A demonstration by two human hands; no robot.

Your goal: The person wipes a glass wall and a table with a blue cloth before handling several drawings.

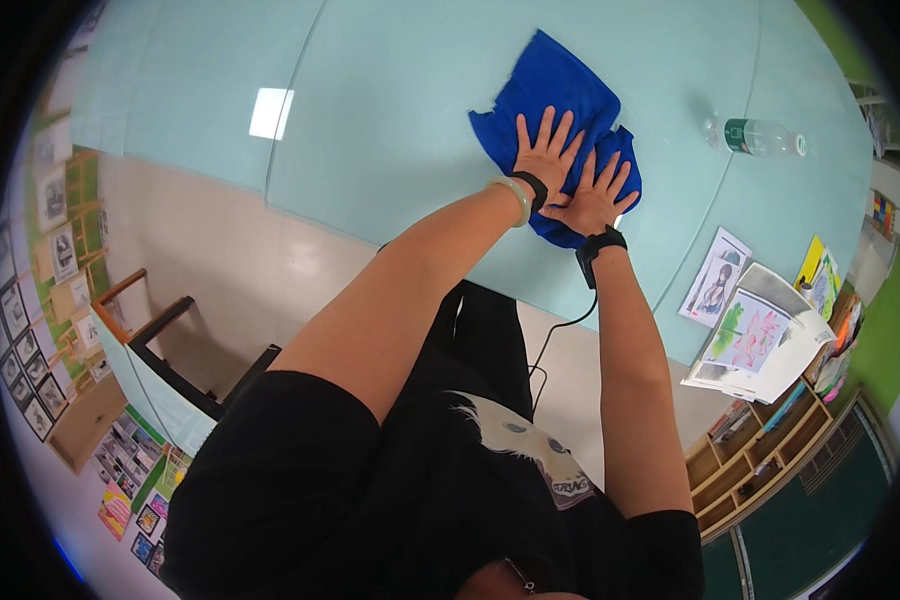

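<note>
A blue cloth (555, 85) lies spread on a pale blue-green table (370, 120). My left hand (547, 152) presses flat on the cloth, fingers spread, with a pale bangle and a black band on the wrist. My right hand (600, 190) lies flat beside it on the cloth's near right part, fingers apart, a black wrist strap with a cable hanging from it. The two hands touch at the thumbs. Neither hand grips anything.
A clear plastic bottle with a green label (760, 137) lies on its side at the right. Printed pictures and papers (745, 330) sit at the table's right edge. A wooden shelf (760, 450) stands lower right, a dark chair (185, 370) at the left.
</note>
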